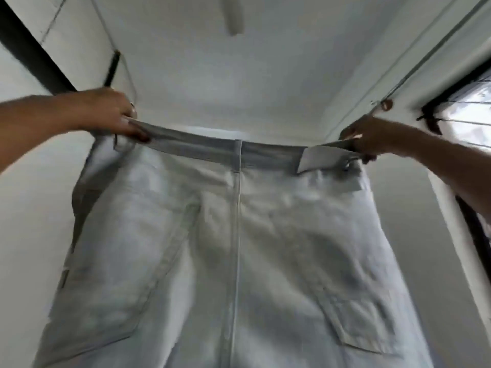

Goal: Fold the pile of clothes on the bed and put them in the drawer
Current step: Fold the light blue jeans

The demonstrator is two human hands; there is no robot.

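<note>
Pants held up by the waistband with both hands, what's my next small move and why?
Probably bring the left hand and right hand together, folding the pants in half along the centre seam. Each hand grips one end of the waistband, stretched flat, and the legs hang freely.

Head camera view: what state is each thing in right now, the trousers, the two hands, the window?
Pale trousers: unfolded, held up in the air by the waistband, spread wide, legs hanging down.
Left hand: grips the waistband's left end.
Right hand: grips the waistband's right end.
White patch: on the waistband near the right hand.
Window: at the right edge, bright; open or closed cannot be told.
</note>
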